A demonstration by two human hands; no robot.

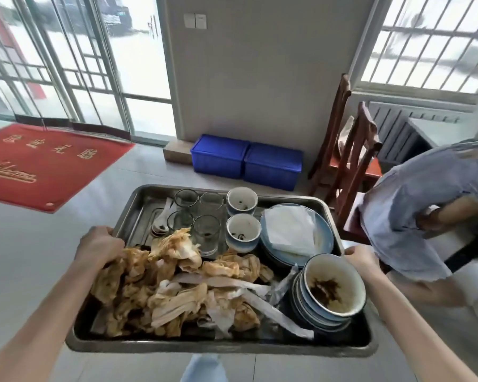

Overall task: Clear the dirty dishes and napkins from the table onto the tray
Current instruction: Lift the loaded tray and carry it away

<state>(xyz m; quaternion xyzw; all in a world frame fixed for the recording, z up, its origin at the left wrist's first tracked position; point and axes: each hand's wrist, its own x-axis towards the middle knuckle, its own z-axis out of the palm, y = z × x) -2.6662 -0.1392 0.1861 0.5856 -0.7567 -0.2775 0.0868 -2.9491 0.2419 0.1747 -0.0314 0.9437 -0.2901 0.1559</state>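
Observation:
I hold a steel tray (138,205) in the air above the floor. My left hand (98,245) grips its left rim and my right hand (360,257) grips its right rim. A heap of stained, crumpled napkins (177,282) fills the near left part. Several empty glasses (206,234) and a white spoon (162,219) stand at the back. Two small cups (243,231) sit beside them. Blue plates (324,238) carry a folded white napkin (290,227). A stack of dirty bowls (331,290) sits at the near right.
Another person in a light blue shirt (414,199) bends over at the right, close to the tray. Wooden chairs (351,161) stand behind. Two blue crates (246,161) sit against the wall. A red welcome mat (44,164) lies by the glass doors.

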